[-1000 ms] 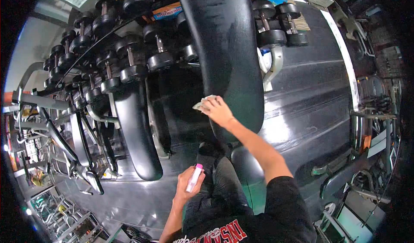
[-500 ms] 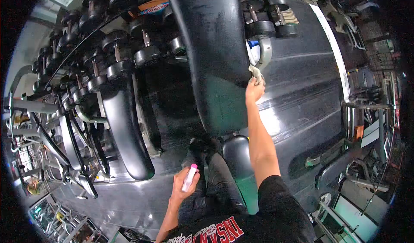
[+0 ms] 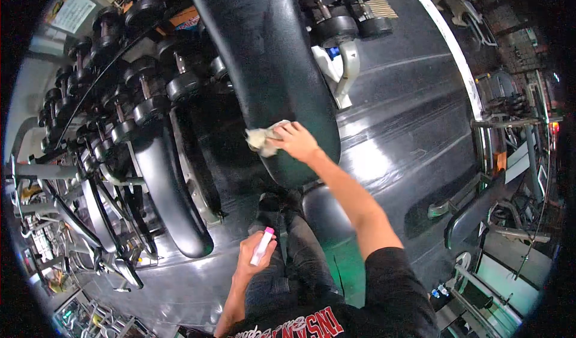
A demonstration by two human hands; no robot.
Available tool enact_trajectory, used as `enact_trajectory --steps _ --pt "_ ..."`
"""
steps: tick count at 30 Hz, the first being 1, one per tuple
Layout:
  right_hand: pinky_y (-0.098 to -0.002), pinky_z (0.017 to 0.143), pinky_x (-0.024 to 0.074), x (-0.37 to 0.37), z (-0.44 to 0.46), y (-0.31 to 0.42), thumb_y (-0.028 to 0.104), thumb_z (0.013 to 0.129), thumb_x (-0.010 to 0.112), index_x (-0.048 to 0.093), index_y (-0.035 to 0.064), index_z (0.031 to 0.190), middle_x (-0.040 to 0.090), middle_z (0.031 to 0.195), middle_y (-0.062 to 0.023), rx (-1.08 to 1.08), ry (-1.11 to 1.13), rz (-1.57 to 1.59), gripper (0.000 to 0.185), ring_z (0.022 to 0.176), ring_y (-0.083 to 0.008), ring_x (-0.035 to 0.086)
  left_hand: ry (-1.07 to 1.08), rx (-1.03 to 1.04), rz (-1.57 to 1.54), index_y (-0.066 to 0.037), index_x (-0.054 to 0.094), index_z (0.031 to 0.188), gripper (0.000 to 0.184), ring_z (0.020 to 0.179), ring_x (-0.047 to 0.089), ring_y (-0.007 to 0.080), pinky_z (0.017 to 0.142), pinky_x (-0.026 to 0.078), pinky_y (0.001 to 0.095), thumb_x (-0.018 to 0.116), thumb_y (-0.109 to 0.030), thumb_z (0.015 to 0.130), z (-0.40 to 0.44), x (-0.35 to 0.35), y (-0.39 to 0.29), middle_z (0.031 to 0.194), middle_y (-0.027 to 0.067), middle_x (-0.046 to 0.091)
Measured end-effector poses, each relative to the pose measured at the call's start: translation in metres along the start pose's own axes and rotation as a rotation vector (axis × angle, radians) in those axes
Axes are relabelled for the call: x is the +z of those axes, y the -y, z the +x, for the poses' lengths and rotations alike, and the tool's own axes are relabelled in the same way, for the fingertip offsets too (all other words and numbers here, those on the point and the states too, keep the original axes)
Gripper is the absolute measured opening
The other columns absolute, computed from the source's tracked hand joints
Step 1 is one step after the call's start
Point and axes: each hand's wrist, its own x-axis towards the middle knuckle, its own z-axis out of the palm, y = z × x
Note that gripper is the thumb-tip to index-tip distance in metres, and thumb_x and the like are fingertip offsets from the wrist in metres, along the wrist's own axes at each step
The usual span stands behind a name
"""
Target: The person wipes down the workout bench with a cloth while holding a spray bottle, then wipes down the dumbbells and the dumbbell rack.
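A black padded weight bench [image 3: 270, 56] stretches away in front of me. My right hand [image 3: 295, 141] presses a crumpled pale cloth [image 3: 264, 140] onto the near part of the pad, at its left edge. Closed fingers hold the cloth, and part of it sticks out past them over the edge. Low in front of my body, my left hand [image 3: 255, 254] is wrapped around a small white bottle [image 3: 261, 249] with a pink top. The bottle stands tilted, clear of the bench.
Black dumbbells [image 3: 144, 80] fill a rack on the left, and more dumbbells [image 3: 333, 23] stand beyond the bench. Another padded bench [image 3: 171, 188] lies to the left. Dark glossy flooring [image 3: 396, 116] extends to the right, with gym machines [image 3: 516, 218] further over.
My right hand has moved the cloth from the bench's right side across the pad to its left edge. The left hand still holds the bottle in nearly the same place.
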Motion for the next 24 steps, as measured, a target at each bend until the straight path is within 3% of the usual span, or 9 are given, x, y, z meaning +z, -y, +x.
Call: enact_trajectory --steps 2,7,9,10,12,14,16,21,24 --pt "-0.0381 0.085 0.0454 -0.011 -0.020 -0.036 0.022 0.080 0.057 0.065 0.0297 0.108 0.057 0.110 -0.0011 -0.021 0.062 -0.012 0.030 0.104 -0.0229 0.054 0.016 0.030 -0.016 0.001 0.065 0.091 0.011 0.068 0.065 0.0282 0.062 0.049 0.0329 0.067 -0.004 0.082 0.000 0.002 -0.002 0.078 0.0143 0.064" --pt "-0.0402 0.086 0.0459 -0.011 -0.062 -0.074 0.015 0.080 0.059 0.064 0.0293 0.114 0.059 0.112 -0.0039 0.452 -0.073 -0.102 0.037 0.101 -0.0248 0.056 0.024 0.045 0.005 0.001 0.065 0.092 0.012 0.067 0.065 0.0285 0.061 0.049 0.0329 0.068 -0.004 0.081 -0.013 -0.003 -0.001 0.077 0.0148 0.063" --pt "-0.0432 0.087 0.0456 -0.008 -0.062 -0.067 0.013 0.081 0.062 0.062 0.0279 0.121 0.058 0.113 -0.0092 0.810 -0.196 0.025 0.042 0.101 -0.0303 0.056 0.015 0.034 0.017 0.001 0.065 0.091 0.012 0.067 0.064 0.0283 0.061 0.049 0.0331 0.068 -0.004 0.081 -0.019 -0.006 0.001 0.076 0.0147 0.063" --pt "-0.0432 0.087 0.0456 0.003 -0.061 -0.063 0.013 0.081 0.062 0.062 0.0279 0.121 0.058 0.113 -0.0092 0.807 -0.191 0.030 0.042 0.101 -0.0303 0.056 0.001 -0.002 -0.002 0.001 0.065 0.091 0.012 0.068 0.065 0.0273 0.062 0.049 0.0328 0.069 -0.005 0.081 -0.022 -0.008 0.003 0.078 0.0144 0.064" --pt "-0.0452 0.087 0.0450 0.036 -0.058 -0.057 0.017 0.085 0.065 0.059 0.0234 0.127 0.058 0.112 -0.0154 1.383 -0.447 0.201 0.042 0.103 -0.0356 0.054 -0.018 -0.041 -0.020 0.001 0.065 0.091 0.012 0.068 0.065 0.0264 0.063 0.050 0.0324 0.069 -0.005 0.081 -0.025 -0.011 0.007 0.079 0.0141 0.065" --pt "-0.0471 0.079 0.0457 0.035 -0.053 -0.064 0.025 0.089 0.064 0.060 0.0117 0.126 0.061 0.098 -0.0215 1.539 -0.600 0.378 0.040 0.094 -0.0376 0.059 -0.110 -0.029 0.012 0.001 0.065 0.091 0.012 0.070 0.066 0.0235 0.064 0.050 0.0310 0.068 -0.006 0.081 -0.027 -0.015 0.012 0.082 0.0133 0.067" --pt "-0.0482 0.076 0.0456 0.032 -0.044 -0.064 0.025 0.088 0.064 0.061 0.0113 0.125 0.062 0.094 -0.0219 1.652 -0.622 0.272 0.039 0.088 -0.0376 0.061 -0.111 -0.129 -0.069 0.001 0.065 0.091 0.012 0.071 0.066 0.0226 0.065 0.051 0.0307 0.068 -0.006 0.081 -0.030 -0.018 0.025 0.083 0.0130 0.068" --pt "-0.0473 0.084 0.0412 0.044 0.007 0.006 0.022 0.086 0.064 0.060 0.0130 0.126 0.058 0.099 -0.0203 1.380 -0.557 0.113 0.041 0.095 -0.0390 0.052 -0.116 -0.249 -0.215 0.001 0.065 0.091 0.012 0.070 0.066 0.0205 0.065 0.051 0.0307 0.067 -0.007 0.082 -0.026 -0.030 0.040 0.081 0.0114 0.067" --pt "-0.0470 0.081 0.0418 0.032 0.042 0.075 0.011 0.065 0.071 0.066 0.0181 0.114 0.055 0.100 -0.0163 1.014 -0.318 0.096 0.050 0.093 -0.0371 0.050 -0.026 -0.141 -0.161 0.000 0.065 0.092 0.012 0.069 0.065 0.0209 0.065 0.051 0.0314 0.068 -0.006 0.082 -0.016 -0.039 0.041 0.080 0.0108 0.066"
